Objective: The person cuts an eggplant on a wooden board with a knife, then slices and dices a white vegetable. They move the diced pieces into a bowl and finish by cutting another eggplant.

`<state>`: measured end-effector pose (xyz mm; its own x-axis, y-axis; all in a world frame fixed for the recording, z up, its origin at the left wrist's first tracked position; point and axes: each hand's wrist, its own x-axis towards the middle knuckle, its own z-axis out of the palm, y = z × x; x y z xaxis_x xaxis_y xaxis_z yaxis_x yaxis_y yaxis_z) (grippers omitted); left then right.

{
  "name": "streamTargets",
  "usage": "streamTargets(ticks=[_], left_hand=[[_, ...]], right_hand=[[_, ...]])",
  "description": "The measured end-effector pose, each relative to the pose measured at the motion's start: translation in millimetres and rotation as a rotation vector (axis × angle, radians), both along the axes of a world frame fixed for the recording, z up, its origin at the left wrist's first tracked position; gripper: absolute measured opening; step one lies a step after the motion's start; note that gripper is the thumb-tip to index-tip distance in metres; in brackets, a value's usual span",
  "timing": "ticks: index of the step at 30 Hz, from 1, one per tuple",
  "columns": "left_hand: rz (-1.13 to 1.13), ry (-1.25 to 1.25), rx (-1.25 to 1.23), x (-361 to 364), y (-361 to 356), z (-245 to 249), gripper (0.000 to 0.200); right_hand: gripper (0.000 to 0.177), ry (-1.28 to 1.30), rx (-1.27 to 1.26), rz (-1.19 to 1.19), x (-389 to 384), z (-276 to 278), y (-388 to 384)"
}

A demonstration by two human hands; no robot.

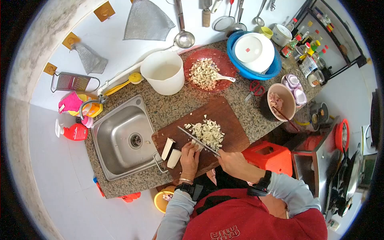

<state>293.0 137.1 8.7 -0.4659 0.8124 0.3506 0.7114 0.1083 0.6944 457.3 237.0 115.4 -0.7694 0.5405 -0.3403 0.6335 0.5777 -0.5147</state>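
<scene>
On a dark wooden cutting board [236, 132] lies a heap of pale diced pieces [209, 133]. My right hand [233, 164] is wrapped round the handle of a knife [199, 141], its blade slanting up and left beside the heap. Fingers bent, my left hand [189, 158] presses a pale piece [197, 145] against the board next to the blade. Two larger pale blocks, one [168, 149] above the other [174, 159], rest on the board left of my left hand.
Left of the board is a steel sink [116, 148]. Behind it stand a white bucket [162, 74], a red basket [196, 60] of diced food with a spoon, and a blue basin [276, 68]. Red scissors [256, 89] and a meat bowl [285, 94] are to the right.
</scene>
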Motion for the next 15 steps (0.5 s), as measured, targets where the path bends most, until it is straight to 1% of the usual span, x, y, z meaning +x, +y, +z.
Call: streamTargets(ticks=[3, 6, 11, 15], left_hand=[[-0.007, -0.004, -0.007, 0, 1, -1, 0.023], [-0.021, 0.039, 0.016, -1, -1, -2, 0.023], [-0.017, 0.022, 0.015, 0, -3, -3, 0.026], [0.013, -0.034, -0.042, 5, -7, -3, 0.027]], right_hand=[[0.018, 0.015, 0.011, 0.033, -9, -18, 2], [0.02, 0.08, 0.017, -0.02, -15, -32, 3], [0.023, 0.094, 0.011, -0.126, -9, -30, 5], [0.022, 0.099, -0.004, -0.113, 5, -7, 2]])
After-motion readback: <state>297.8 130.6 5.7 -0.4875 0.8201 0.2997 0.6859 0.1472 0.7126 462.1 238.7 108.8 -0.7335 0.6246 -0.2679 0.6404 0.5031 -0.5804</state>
